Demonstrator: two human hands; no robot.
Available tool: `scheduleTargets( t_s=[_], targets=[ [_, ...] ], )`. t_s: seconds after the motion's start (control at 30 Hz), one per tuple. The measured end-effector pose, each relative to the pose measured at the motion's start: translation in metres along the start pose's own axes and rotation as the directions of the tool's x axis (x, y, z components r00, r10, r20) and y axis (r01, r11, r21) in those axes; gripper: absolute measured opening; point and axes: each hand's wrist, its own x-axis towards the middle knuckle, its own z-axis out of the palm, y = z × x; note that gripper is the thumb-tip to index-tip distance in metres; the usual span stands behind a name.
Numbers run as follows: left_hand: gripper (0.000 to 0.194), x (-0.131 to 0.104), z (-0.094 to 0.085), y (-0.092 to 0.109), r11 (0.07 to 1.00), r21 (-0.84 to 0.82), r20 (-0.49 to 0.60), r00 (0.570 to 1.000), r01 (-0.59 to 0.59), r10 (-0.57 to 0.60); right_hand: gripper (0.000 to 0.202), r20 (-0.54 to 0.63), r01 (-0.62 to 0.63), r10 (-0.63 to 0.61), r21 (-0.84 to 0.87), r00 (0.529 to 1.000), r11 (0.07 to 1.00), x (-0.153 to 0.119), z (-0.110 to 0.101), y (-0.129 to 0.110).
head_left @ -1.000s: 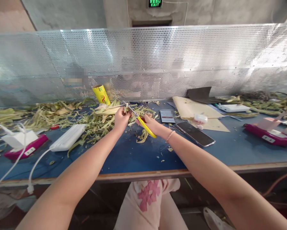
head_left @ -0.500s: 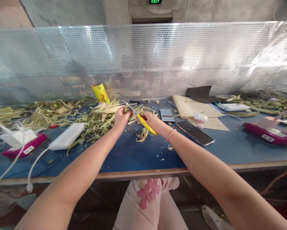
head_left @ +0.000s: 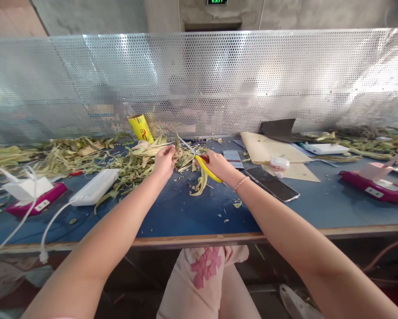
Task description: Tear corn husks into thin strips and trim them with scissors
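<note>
Yellow-handled scissors (head_left: 208, 170) are in my right hand (head_left: 218, 164), their blades pointing up and left toward my left hand. My left hand (head_left: 165, 160) pinches a small piece of dried plant (head_left: 177, 142) by its fingertips, just left of the blades. Beneath and left of my left hand lies a heap of dry, pale green stalks and leaves (head_left: 132, 166). A loose dried strip (head_left: 200, 184) lies on the blue table (head_left: 192, 217) below the scissors.
A yellow tube (head_left: 141, 129) stands tilted behind the heap. To the left are a white power bank (head_left: 95, 188) and a magenta power strip (head_left: 41, 204). A phone (head_left: 272, 184), brown paper (head_left: 272, 148) and another magenta strip (head_left: 373, 188) lie right. A perforated metal screen (head_left: 212, 66) stands behind.
My left hand has moved slightly left, away from the scissors. The scissors have shifted a little right with my right hand, and the plant piece now stands up at my left fingertips.
</note>
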Motion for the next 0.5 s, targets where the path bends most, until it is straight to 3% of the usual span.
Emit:
scheduleTargets(
  t_s=[0.17,0.33,0.5],
  targets=[
    [0.013,0.007,-0.005,-0.001,1.0,-0.008,0.045,0.999,0.019,-0.018,0.048,0.003,-0.03,0.03,-0.012,1.0,0.999,0.001,0.001,0.002],
    [0.011,0.003,-0.001,0.003,0.999,-0.017,-0.028,0.999,0.037,-0.037,0.049,0.058,-0.016,0.018,-0.024,0.998,1.0,-0.002,-0.002,0.001],
    [0.01,0.005,-0.006,0.014,0.988,0.152,-0.081,0.997,0.023,-0.011,0.054,0.063,0.016,-0.01,-0.101,0.998,0.995,-0.003,-0.009,0.004]
  ],
)
